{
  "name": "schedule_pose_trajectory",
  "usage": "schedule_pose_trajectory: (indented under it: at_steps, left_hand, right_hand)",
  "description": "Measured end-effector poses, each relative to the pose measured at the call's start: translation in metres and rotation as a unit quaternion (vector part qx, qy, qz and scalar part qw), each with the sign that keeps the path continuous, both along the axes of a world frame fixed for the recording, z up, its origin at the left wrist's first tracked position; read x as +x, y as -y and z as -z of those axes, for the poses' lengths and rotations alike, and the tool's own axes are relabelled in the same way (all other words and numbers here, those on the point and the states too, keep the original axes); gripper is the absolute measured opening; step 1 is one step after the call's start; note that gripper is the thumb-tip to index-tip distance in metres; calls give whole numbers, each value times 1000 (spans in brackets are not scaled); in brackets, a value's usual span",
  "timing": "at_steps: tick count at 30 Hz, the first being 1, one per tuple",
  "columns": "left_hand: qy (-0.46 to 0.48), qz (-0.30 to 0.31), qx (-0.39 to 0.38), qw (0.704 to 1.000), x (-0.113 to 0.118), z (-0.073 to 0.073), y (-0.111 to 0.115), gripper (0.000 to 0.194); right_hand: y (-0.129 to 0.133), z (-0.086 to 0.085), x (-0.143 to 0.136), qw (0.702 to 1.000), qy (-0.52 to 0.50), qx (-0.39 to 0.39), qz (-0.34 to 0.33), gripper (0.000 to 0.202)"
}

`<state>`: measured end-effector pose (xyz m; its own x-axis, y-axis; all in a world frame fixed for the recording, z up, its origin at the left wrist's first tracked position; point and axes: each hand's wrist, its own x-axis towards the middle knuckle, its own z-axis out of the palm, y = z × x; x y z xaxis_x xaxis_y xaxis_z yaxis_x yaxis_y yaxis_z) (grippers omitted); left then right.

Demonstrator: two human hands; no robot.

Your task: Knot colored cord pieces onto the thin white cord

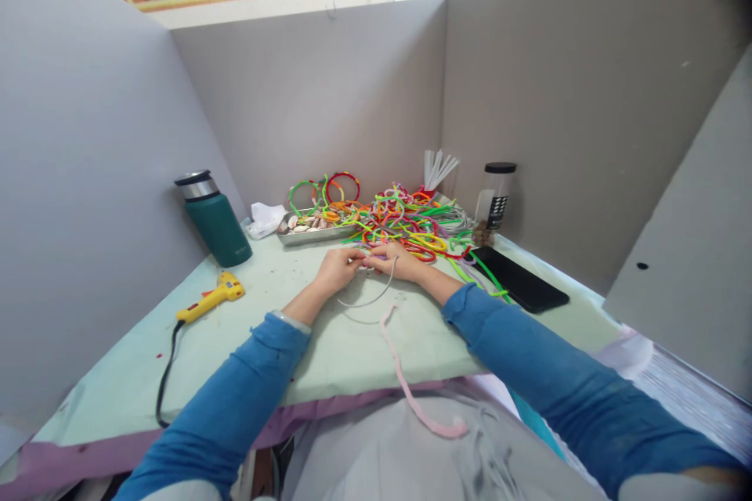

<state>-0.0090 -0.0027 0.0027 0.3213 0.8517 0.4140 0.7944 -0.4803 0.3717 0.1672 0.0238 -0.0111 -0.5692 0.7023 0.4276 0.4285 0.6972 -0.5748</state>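
My left hand (339, 269) and my right hand (395, 260) meet above the middle of the table, fingertips pinched close together. Between them is a thin grey ring (381, 293) that curves down below the fingers, with a bit of purple showing at the right fingertips. Both hands are closed on it. From just under the ring a pink fuzzy strip (405, 383) runs down over the table's front edge onto the lap. Behind the hands lies a tangled heap of coloured fuzzy strips (405, 219).
A metal tray (317, 235) of shells stands at the back, beside white tissue (267, 218). On the left are a green bottle (218, 227) and a yellow glue gun (211, 299) with its cord. A black phone (520, 279) and clear canister (494, 200) stand right. Grey partitions (311, 94) surround the table.
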Motion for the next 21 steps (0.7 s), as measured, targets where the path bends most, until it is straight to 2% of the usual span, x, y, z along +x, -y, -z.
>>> schedule_pose_trajectory:
  at_steps: [21]
  left_hand:
    - [-15, 18, -7, 1000, -2, 4, -2, 22]
  right_hand:
    - [0, 1, -1, 1000, 8, 5, -4, 40]
